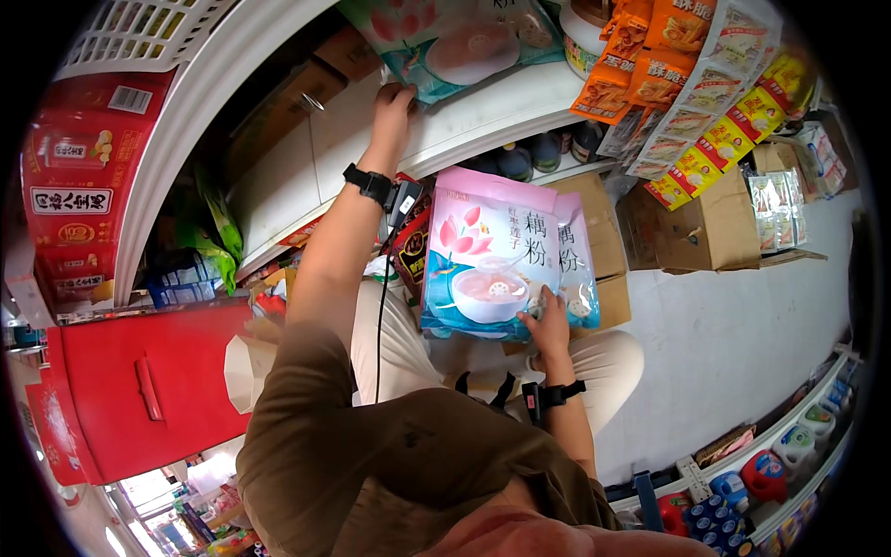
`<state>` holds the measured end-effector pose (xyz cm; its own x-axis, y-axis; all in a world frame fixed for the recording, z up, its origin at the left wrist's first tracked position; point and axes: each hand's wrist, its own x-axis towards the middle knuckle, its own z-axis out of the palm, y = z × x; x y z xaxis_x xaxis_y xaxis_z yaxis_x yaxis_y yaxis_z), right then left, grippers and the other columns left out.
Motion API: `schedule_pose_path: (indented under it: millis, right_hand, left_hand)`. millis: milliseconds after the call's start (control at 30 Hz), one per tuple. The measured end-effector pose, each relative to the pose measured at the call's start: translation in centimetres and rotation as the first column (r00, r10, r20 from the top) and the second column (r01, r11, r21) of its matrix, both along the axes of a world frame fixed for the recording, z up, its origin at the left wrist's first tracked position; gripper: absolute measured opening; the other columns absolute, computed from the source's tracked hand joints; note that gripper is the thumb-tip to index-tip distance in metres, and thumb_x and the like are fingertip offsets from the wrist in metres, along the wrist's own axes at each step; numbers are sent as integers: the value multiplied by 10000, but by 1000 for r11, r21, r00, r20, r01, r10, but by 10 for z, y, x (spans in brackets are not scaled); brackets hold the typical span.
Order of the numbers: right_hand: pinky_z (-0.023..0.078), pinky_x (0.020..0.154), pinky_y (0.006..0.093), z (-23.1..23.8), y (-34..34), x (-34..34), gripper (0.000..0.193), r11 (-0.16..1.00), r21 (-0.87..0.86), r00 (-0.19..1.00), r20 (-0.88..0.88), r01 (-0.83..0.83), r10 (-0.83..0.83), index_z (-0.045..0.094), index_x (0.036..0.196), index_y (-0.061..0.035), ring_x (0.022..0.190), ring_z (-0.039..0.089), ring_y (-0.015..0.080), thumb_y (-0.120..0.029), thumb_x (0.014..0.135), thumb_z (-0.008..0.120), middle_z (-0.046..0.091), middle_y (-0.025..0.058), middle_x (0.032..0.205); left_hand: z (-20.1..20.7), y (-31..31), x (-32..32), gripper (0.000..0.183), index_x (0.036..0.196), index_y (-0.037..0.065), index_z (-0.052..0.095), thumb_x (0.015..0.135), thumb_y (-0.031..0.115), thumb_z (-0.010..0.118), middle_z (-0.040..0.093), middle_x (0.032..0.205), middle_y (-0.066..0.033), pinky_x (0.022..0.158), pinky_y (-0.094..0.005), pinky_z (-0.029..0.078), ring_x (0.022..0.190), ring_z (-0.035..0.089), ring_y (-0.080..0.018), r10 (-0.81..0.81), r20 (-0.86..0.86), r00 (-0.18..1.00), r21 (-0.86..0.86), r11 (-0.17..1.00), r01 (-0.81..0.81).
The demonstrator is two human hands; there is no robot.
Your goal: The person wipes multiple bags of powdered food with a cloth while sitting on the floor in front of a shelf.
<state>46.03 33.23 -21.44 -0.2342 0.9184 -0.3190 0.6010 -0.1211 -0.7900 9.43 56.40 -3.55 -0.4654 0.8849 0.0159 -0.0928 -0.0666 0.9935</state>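
My right hand (548, 325) grips the lower edge of a pink and blue food pouch (483, 255) printed with a lotus flower and a bowl. A second pouch (577, 255) of the same look sits just behind it, partly hidden. Both are upright in front of my knees. My left arm reaches up to the white shelf (343, 116). There my left hand (393, 100) has its fingers curled at the lower corner of a teal food pouch (464, 51) that lies on the shelf. Black straps with small devices circle both wrists.
Strips of orange snack packets (640, 60) and yellow sachets (724, 135) hang at the upper right. Opened cardboard boxes (710, 223) stand on the floor below. A red cabinet (139, 395) is at left, and detergent bottles (763, 475) line a shelf at lower right.
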Motion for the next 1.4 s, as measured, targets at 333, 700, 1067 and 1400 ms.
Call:
schedule_pose_path:
  millis: [333, 700, 1067, 1400]
  right_hand:
    - [452, 961, 440, -14, -4, 1, 816, 999, 53, 1000, 12, 1, -2, 450, 1368, -24, 1167, 515, 418, -316, 704, 824, 502, 260, 1284]
    - [459, 955, 449, -12, -2, -2, 846, 999, 28, 1000, 17, -16, 16, 428, 1392, -28, 1163, 518, 444, -372, 718, 806, 481, 299, 1296]
    - [442, 995, 472, -36, -10, -9, 748, 988, 153, 1000, -1, -7, 7, 496, 1332, -45, 1284, 399, 505, -391, 737, 788, 358, 386, 1385]
    - [438, 991, 339, -74, 4, 30, 472, 893, -240, 819, -362, 381, -446, 614, 1244, -24, 1163, 583, 280, -122, 788, 684, 627, 190, 1234]
  left_hand:
    - [29, 10, 34, 555, 1326, -19, 432, 890, 195, 702, 573, 1251, -129, 940, -403, 499, 1130, 573, -252, -35, 88, 996, -28, 999, 38]
    - [48, -151, 31, 469, 1383, 21, 421, 965, 175, 566, 542, 1329, -122, 995, -430, 490, 1186, 567, -259, -138, 282, 949, 114, 987, 110]
    - [3, -345, 67, 500, 1355, -32, 450, 938, 184, 623, 558, 1314, -123, 953, -360, 507, 1152, 584, -213, -46, 296, 954, -85, 994, 74]
    - [-92, -367, 86, 423, 1251, 7, 506, 901, 166, 682, 613, 1181, -93, 869, -347, 519, 1040, 612, -201, 39, 423, 905, -305, 947, 102]
